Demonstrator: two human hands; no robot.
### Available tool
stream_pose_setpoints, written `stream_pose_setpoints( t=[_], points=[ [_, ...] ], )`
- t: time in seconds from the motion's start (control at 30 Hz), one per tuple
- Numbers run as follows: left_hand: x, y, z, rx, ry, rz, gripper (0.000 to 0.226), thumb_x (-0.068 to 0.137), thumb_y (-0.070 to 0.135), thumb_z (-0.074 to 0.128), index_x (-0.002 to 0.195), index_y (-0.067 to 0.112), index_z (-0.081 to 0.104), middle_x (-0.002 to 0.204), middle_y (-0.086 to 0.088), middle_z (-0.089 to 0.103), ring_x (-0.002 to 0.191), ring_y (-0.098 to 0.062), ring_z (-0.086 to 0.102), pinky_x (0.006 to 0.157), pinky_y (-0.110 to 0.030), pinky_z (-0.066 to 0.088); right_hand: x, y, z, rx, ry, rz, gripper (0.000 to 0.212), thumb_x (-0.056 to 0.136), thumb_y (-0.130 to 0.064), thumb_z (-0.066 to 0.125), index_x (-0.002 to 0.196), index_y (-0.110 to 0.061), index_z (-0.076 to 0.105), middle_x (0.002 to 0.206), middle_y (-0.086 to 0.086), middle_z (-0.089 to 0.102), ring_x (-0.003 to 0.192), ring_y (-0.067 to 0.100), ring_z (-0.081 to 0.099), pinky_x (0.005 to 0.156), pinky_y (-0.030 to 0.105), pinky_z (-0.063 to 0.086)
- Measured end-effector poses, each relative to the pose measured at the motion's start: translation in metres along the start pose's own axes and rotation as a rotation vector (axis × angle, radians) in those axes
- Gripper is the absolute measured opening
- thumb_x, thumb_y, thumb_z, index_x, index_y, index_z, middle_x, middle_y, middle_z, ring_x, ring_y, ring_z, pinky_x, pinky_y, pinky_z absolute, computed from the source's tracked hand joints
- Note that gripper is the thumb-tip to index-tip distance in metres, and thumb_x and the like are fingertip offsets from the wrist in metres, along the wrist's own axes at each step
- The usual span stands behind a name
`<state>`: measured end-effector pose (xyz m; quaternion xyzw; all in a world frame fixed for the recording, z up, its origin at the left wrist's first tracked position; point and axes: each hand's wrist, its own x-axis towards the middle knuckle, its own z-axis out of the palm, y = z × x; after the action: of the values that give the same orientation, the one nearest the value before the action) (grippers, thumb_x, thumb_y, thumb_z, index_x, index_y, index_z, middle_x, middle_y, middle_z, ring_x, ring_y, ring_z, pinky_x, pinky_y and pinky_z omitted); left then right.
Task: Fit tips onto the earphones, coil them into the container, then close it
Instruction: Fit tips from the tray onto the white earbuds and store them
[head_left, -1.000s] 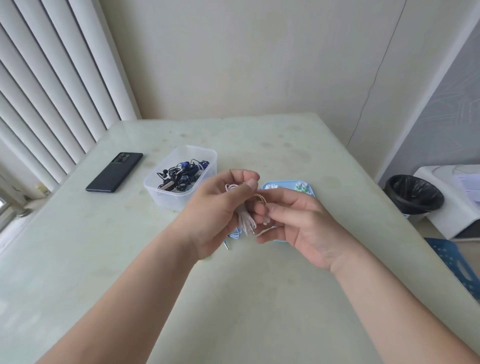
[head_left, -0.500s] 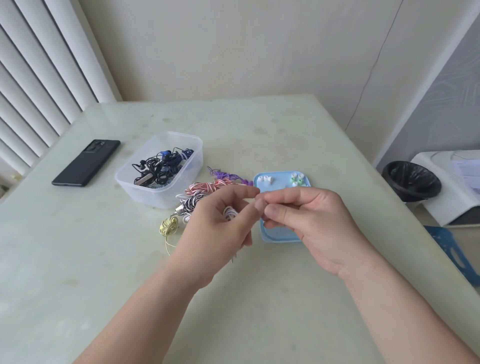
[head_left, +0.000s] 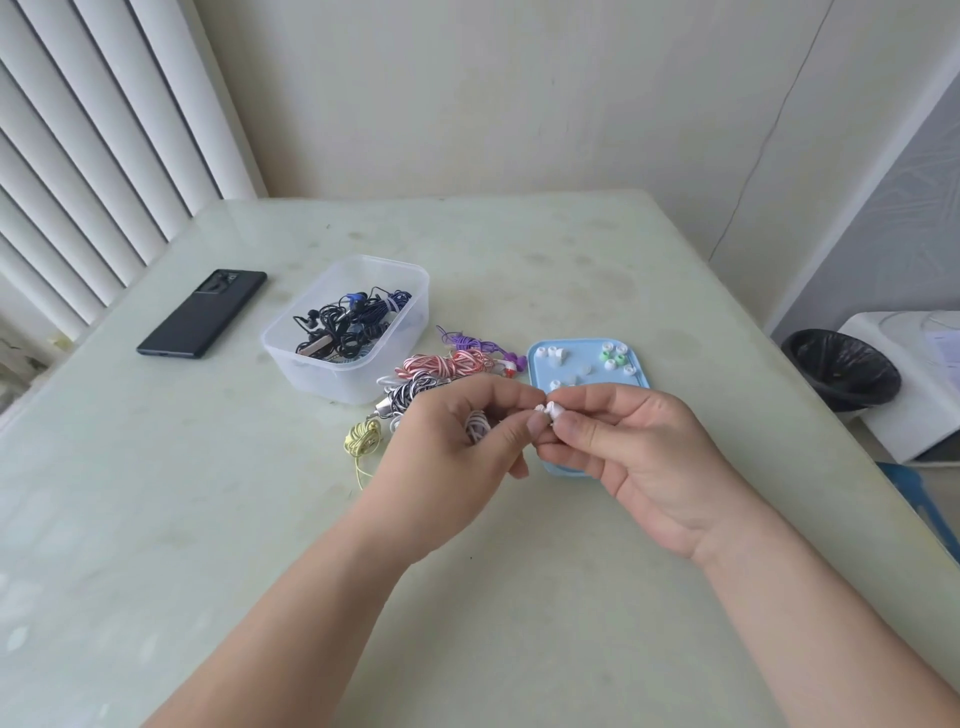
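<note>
Both hands (head_left: 545, 441) pinching earbud (head_left: 540, 409)

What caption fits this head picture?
Two hands, left hand and right hand, press a white tip onto an earphone.

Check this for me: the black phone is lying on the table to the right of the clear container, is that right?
Not quite. The head view shows the black phone lying on the table to the left of the clear container, not the right.
</note>
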<state>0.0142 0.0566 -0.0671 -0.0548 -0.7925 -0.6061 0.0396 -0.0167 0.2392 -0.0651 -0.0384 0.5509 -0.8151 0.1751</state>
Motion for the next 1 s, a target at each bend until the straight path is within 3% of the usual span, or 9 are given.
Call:
stream_pose_setpoints(
  t=[0.2, 0.33, 0.57, 0.73, 1.0],
  points=[
    [0.0, -0.001, 0.001, -0.073, -0.017, -0.018, 0.001, 0.098, 0.018, 0.071, 0.098, 0.018, 0.072, 0.07, 0.01, 0.069, 0.054, -0.007, 0.062, 0.055, -0.022, 0.047, 0.001, 0.002, -0.001, -0.072, 0.005, -0.05, 0.021, 0.078, -0.005, 0.07, 0.099, -0.002, 0.072, 0.089, 0.018, 0.073, 0.076, 0.027, 0.069, 0.071, 0.032, 0.059],
    [0.002, -0.003, 0.0, -0.203, 0.029, -0.069, 0.015, 0.1, 0.015, 0.068, 0.098, 0.025, 0.078, 0.073, -0.001, 0.067, 0.06, -0.017, 0.062, 0.058, -0.031, 0.051, 0.001, 0.002, -0.004, -0.128, 0.01, -0.076, 0.023, 0.077, -0.008, 0.071, 0.1, -0.002, 0.072, 0.083, 0.013, 0.067, 0.068, 0.025, 0.062, 0.062, 0.032, 0.055],
    [0.003, -0.002, 0.001, -0.406, 0.108, -0.108, 0.011, 0.096, 0.008, 0.072, 0.106, 0.009, 0.072, 0.083, -0.01, 0.072, 0.069, -0.026, 0.072, 0.064, -0.033, 0.059, -0.002, -0.002, -0.003, -0.124, 0.002, -0.04, 0.033, 0.071, -0.003, 0.075, 0.103, 0.002, 0.069, 0.082, 0.019, 0.072, 0.066, 0.026, 0.066, 0.063, 0.034, 0.057],
    [0.002, 0.0, 0.004, -0.362, 0.159, -0.075, 0.018, 0.093, 0.008, 0.075, 0.11, 0.011, 0.074, 0.089, -0.013, 0.079, 0.082, -0.03, 0.078, 0.077, -0.038, 0.065, -0.001, -0.005, -0.005, -0.113, 0.038, -0.038, 0.018, 0.067, 0.001, 0.078, 0.084, -0.001, 0.074, 0.077, 0.023, 0.071, 0.063, 0.029, 0.068, 0.061, 0.035, 0.059],
    [-0.004, 0.003, 0.012, -0.245, 0.092, -0.032, 0.003, 0.096, 0.01, 0.071, 0.097, 0.013, 0.073, 0.087, -0.006, 0.078, 0.074, -0.015, 0.073, 0.055, -0.026, 0.058, -0.002, -0.003, -0.01, -0.242, -0.024, -0.08, 0.012, 0.081, 0.0, 0.072, 0.089, -0.004, 0.079, 0.084, 0.023, 0.073, 0.069, 0.028, 0.07, 0.065, 0.034, 0.059]
  ],
)
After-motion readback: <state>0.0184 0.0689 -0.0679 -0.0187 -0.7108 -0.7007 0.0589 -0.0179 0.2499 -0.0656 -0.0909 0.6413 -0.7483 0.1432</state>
